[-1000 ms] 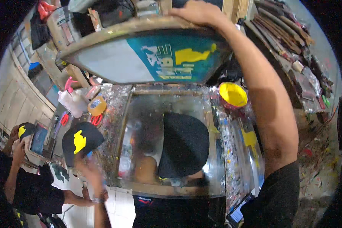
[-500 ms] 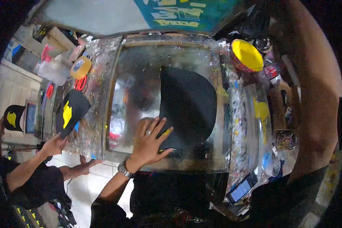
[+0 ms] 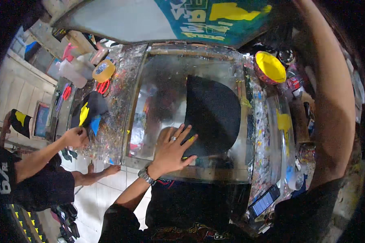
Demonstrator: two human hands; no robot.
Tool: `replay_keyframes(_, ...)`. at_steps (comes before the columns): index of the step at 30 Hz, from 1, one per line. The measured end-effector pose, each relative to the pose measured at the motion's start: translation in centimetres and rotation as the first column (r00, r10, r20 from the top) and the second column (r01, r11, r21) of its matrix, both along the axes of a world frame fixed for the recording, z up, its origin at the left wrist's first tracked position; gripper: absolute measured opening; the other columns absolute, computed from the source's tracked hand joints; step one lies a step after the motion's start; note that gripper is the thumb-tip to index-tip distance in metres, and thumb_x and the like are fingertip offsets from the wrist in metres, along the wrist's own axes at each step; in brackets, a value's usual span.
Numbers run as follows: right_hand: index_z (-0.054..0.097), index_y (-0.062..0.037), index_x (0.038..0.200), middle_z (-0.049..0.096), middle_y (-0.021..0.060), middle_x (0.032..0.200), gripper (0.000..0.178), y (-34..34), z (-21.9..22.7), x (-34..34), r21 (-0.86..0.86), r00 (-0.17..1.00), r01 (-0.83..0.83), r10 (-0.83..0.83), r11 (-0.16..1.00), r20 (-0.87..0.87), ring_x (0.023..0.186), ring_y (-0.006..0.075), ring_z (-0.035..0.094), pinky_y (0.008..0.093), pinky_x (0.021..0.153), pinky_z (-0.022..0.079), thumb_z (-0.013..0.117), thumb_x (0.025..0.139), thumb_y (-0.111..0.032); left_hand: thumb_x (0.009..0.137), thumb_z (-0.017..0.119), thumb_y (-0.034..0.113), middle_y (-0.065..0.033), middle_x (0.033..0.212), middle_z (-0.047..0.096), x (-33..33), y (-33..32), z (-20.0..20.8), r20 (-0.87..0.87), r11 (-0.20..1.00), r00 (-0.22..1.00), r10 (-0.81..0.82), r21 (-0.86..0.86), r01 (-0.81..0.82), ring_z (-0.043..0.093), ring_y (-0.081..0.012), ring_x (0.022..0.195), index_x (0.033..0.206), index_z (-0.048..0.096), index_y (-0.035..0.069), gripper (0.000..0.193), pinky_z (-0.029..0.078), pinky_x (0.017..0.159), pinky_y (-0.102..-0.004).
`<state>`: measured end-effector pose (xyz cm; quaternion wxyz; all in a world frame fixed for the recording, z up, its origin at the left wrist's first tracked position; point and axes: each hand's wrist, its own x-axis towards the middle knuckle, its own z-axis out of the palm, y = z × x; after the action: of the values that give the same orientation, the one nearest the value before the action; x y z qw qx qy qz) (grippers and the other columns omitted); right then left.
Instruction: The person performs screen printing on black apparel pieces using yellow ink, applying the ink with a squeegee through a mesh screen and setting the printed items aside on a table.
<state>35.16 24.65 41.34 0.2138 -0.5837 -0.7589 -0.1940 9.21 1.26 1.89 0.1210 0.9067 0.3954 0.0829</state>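
My left hand [image 3: 175, 150], with a ring and a wristwatch, rests flat with fingers spread. It presses the lower left edge of a black fabric piece [image 3: 215, 115], which has one straight side and one rounded side. A small bit of yellow shows between my fingers. The fabric lies on a glass-topped work surface [image 3: 158, 85]. My right arm stretches up the right side toward a raised printing screen [image 3: 121, 20] with a green stencil area and yellow ink; the right hand itself is outside the picture.
A bowl of yellow ink [image 3: 270, 67] stands at the far right, and a phone [image 3: 264, 201] lies near right. On the left are a tape roll [image 3: 104, 71], red-handled scissors [image 3: 102, 86] and a spray bottle [image 3: 72, 73]. A co-worker's hand [image 3: 76, 137] touches a yellow-printed black piece [image 3: 94, 106].
The whole view has shifted, and more of the screen's yellow ink shows. The co-worker's printed piece now lies lower on the bench. My left hand stays on the fabric.
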Motion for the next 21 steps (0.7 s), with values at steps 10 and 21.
replay_keyframes(10,0.065,-0.0097,0.104,0.068,0.0164,0.086,0.05,-15.5,-14.1,-3.8,0.167,1.0,-0.026,0.025,0.986,0.009,0.078,0.0377,0.067,0.0472,0.076,0.053,0.062,0.086,-0.057,0.095,0.064,0.032,-0.0181,0.15,0.036,0.3,0.5,8.2,0.875,0.917,0.274,0.398,-0.373,-0.141,0.045,-0.0273,0.133,0.146,0.036,0.007,0.064,0.04,0.107,-0.0474)
replay_keyframes(21,0.06,-0.014,0.101,0.07,0.0144,0.084,0.026,-20.2,-28.9,-1.9,-0.644,0.982,-0.18,0.1,0.744,-0.159,0.077,0.0321,0.07,0.0544,0.085,0.048,0.066,0.084,-0.033,0.101,0.057,0.024,-0.0191,0.101,0.062,-3.0,-4.7,-2.0,0.584,0.567,-0.006,0.812,-0.791,-0.23,0.069,-0.0212,0.075,0.13,0.032,-0.006,0.048,0.059,0.068,-0.0315)
